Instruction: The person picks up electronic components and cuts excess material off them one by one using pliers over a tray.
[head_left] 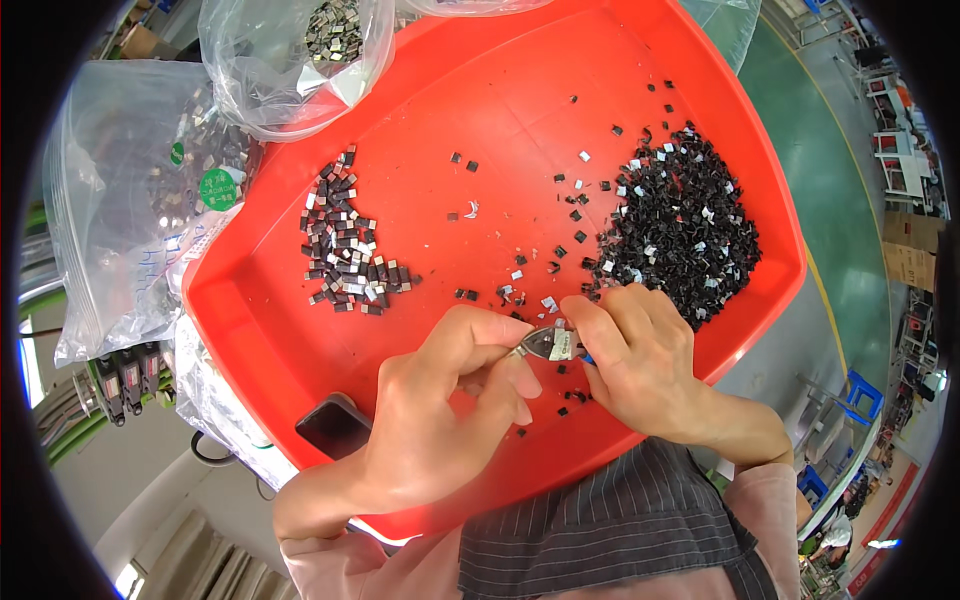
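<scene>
My left hand point(450, 395) is closed, thumb and index finger pinching a small metal-ended piece point(517, 349), mostly covered by the fingertips. My right hand point(640, 360) is wrapped round small pliers point(538, 343) whose handle shows a bit of blue. The jaws point left and meet the piece at my left fingertips. A whitish scrap or label point(562, 345) sits on the pliers near my right fingers. Both hands are over a red tray point(480, 150). Left of them lies a pile of small black connectors with metal ends point(345, 240); at the right is a heap of black and white scraps point(690, 220).
A dark phone-like device point(335, 427) lies in the tray's near left corner. Clear plastic bags of small metal parts point(335, 35) rest against the far left rim, with another bag point(140, 200) beside them. Loose scraps point(575, 215) dot the tray's middle. A striped dark apron point(610, 520) touches the near edge.
</scene>
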